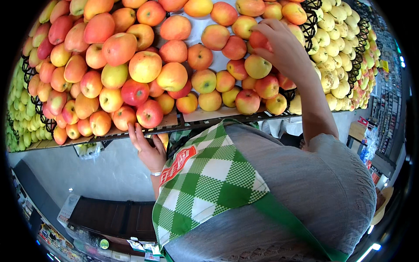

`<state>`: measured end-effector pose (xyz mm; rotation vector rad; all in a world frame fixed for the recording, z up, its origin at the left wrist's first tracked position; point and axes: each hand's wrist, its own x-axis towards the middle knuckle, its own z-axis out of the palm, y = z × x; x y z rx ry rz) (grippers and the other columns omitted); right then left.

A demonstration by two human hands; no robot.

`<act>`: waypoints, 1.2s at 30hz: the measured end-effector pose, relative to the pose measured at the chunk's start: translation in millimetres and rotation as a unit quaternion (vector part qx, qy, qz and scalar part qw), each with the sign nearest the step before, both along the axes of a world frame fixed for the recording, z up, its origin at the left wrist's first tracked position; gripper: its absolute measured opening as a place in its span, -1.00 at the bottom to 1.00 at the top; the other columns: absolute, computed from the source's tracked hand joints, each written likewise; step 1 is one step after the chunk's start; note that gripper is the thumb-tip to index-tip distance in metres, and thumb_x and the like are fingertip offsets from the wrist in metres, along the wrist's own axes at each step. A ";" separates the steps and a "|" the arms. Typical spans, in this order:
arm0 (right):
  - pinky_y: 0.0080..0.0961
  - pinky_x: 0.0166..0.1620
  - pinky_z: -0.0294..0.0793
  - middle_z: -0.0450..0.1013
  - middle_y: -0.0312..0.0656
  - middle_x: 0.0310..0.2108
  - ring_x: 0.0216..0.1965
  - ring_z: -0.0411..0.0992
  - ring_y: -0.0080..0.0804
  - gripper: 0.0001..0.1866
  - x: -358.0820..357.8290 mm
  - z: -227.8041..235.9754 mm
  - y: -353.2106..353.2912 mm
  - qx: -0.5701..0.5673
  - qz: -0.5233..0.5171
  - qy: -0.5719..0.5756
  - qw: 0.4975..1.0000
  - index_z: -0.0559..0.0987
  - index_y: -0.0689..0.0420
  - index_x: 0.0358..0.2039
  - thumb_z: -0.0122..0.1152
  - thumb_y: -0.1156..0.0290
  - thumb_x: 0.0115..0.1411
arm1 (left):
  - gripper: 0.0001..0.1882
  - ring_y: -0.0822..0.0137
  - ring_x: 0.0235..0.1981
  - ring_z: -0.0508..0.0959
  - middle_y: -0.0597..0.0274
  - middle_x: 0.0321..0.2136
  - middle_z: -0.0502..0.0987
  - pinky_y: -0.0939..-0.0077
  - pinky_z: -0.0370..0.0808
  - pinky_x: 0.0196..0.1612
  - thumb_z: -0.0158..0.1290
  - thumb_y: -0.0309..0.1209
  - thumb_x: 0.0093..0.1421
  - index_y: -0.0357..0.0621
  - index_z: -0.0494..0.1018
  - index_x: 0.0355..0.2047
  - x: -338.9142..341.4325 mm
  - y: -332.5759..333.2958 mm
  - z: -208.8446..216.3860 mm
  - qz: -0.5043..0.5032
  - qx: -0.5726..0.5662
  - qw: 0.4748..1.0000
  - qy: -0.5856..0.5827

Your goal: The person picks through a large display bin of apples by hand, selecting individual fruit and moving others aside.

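My right hand reaches over the far right part of the display with its fingers wrapped round a red apple. Next to that hand lies a yellowish apple, among several red and yellow ones. At the front edge of the stand, my left hand rests with its fingers stretched out and apart, holding nothing. Its fingertips touch the dark front rail, just below an orange-red apple and a deep red apple.
A large heap of red and yellow apples fills the left of the stand. Black lattice dividers separate it from pale yellow pears on the right and green fruit at far left. White liner shows between apples.
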<state>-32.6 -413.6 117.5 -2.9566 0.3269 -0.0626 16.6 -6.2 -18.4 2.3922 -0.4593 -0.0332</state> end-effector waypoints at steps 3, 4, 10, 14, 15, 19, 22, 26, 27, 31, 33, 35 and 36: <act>-0.24 -0.01 0.44 0.37 -0.11 -0.08 -0.04 0.38 -0.08 -0.47 -8.9 -12.2 4.0 -0.024 -0.037 -0.006 0.999 0.44 0.04 0.02 0.35 0.40 -0.01 | -0.36 -0.13 0.06 0.47 -0.12 0.31 0.14 0.32 0.56 -0.33 0.05 -0.58 0.12 -0.18 0.22 0.25 -0.8 2.3 -5.6 0.005 -0.006 1.000 -0.010; -0.22 -0.02 0.44 0.38 -0.10 -0.11 -0.07 0.40 -0.07 -0.46 -9.7 -17.5 4.1 -0.037 -0.037 -0.025 0.998 0.44 0.04 0.01 0.36 0.38 -0.03 | -0.36 -0.12 0.04 0.48 -0.12 0.31 0.14 0.33 0.56 -0.35 0.05 -0.59 0.11 -0.18 0.22 0.24 -0.1 2.3 -5.8 0.000 -0.009 1.000 -0.016; -0.34 0.07 0.42 0.43 -0.07 -0.02 -0.01 0.42 -0.15 -0.46 5.0 1.5 6.4 0.064 -0.035 -0.047 0.996 0.44 0.12 0.01 0.34 0.45 -0.05 | -0.36 -0.13 0.10 0.43 -0.08 0.29 0.17 0.25 0.57 -0.24 0.05 -0.61 0.07 -0.19 0.24 0.21 0.1 -0.3 -0.6 -0.004 0.015 0.999 -0.035; -0.22 -0.05 0.47 0.47 0.04 -0.14 -0.09 0.46 -0.02 -0.43 17.7 28.1 47.2 0.271 -0.067 -0.015 0.960 0.42 0.16 -0.01 0.35 0.27 -0.03 | -0.36 -0.16 0.12 0.41 -0.08 0.29 0.17 0.23 0.57 -0.19 0.05 -0.61 0.06 -0.21 0.24 0.21 0.6 -5.9 6.6 0.023 -0.006 0.999 0.039; -0.24 -0.08 0.48 0.46 -0.01 -0.14 -0.10 0.45 -0.06 -0.46 17.3 8.9 52.1 0.325 -0.008 -0.034 0.945 0.43 0.15 -0.04 0.36 0.33 -0.05 | -0.35 -0.15 0.12 0.41 -0.07 0.29 0.17 0.24 0.58 -0.19 0.05 -0.61 0.06 -0.21 0.24 0.21 0.8 -4.0 5.0 0.016 0.004 1.000 0.017; -0.26 -0.14 0.51 0.45 -0.04 -0.13 -0.10 0.45 -0.12 -0.48 18.2 -26.4 105.5 0.420 0.142 0.026 0.896 0.44 0.14 -0.08 0.38 0.35 -0.08 | -0.34 -0.15 0.12 0.41 -0.06 0.29 0.18 0.23 0.58 -0.18 0.05 -0.61 0.04 -0.22 0.23 0.22 0.1 -4.9 2.7 0.010 0.021 1.000 -0.014; -0.25 -0.11 0.50 0.43 -0.03 -0.10 -0.07 0.45 -0.12 -0.52 24.0 -64.9 140.8 0.361 0.241 -0.020 0.901 0.45 0.12 -0.08 0.34 0.35 -0.05 | -0.34 -0.15 0.11 0.42 -0.07 0.29 0.17 0.23 0.58 -0.18 0.04 -0.61 0.04 -0.21 0.23 0.22 -1.4 -5.3 6.3 0.017 0.008 1.000 0.003; -0.25 0.10 0.39 0.35 -0.06 0.09 0.08 0.36 -0.09 -0.53 19.7 -99.2 159.1 0.293 0.273 -0.020 0.916 0.44 0.12 0.01 0.30 0.40 0.07 | -0.34 -0.16 0.10 0.42 -0.08 0.29 0.17 0.21 0.57 -0.16 0.04 -0.61 0.05 -0.20 0.23 0.22 2.4 -5.1 3.4 0.001 -0.005 1.000 -0.027; -0.25 0.10 0.39 0.33 -0.06 0.10 0.06 0.37 -0.08 -0.56 16.3 -100.0 156.5 0.291 0.269 -0.019 0.918 0.44 0.11 0.00 0.27 0.40 0.09 | -0.35 -0.16 0.11 0.42 -0.09 0.29 0.17 0.20 0.56 -0.15 0.04 -0.61 0.05 -0.20 0.23 0.21 0.7 -7.4 3.4 0.011 -0.012 1.000 -0.003; -0.31 0.02 0.46 0.37 -0.08 0.00 -0.01 0.41 -0.10 -0.60 13.4 -106.1 156.8 0.294 0.235 -0.047 0.925 0.44 0.15 -0.06 0.26 0.36 0.07 | -0.34 -0.20 0.17 0.35 -0.13 0.29 0.16 0.18 0.51 -0.05 0.03 -0.64 0.07 -0.20 0.22 0.23 0.6 -6.5 0.1 -0.007 -0.016 0.998 -0.056; -0.26 0.00 0.48 0.39 -0.07 0.00 0.01 0.42 -0.09 -0.66 12.9 -104.5 159.3 0.288 0.243 -0.068 0.924 0.45 0.19 -0.07 0.12 0.39 0.13 | -0.33 -0.19 0.21 0.31 -0.13 0.30 0.15 0.19 0.49 -0.01 0.02 -0.67 0.07 -0.21 0.21 0.24 -0.9 -6.1 -2.2 -0.005 -0.034 0.998 -0.044; -0.24 0.04 0.45 0.38 -0.10 0.02 0.05 0.39 -0.07 -0.64 14.8 -105.1 156.3 0.272 0.271 -0.071 0.921 0.46 0.18 -0.05 0.15 0.38 0.12 | -0.33 -0.19 0.21 0.31 -0.13 0.30 0.15 0.18 0.49 0.00 0.02 -0.67 0.07 -0.19 0.21 0.24 -1.7 -5.5 -0.8 -0.001 -0.032 0.999 -0.029; -0.24 0.06 0.45 0.38 -0.13 0.03 0.06 0.38 -0.10 -0.64 13.0 -99.0 157.3 0.283 0.254 -0.039 0.924 0.48 0.14 -0.05 0.18 0.36 0.12 | -0.33 -0.19 0.21 0.32 -0.12 0.30 0.15 0.18 0.50 -0.01 0.02 -0.67 0.07 -0.19 0.21 0.24 -0.3 -2.7 -1.7 -0.007 -0.023 0.999 -0.041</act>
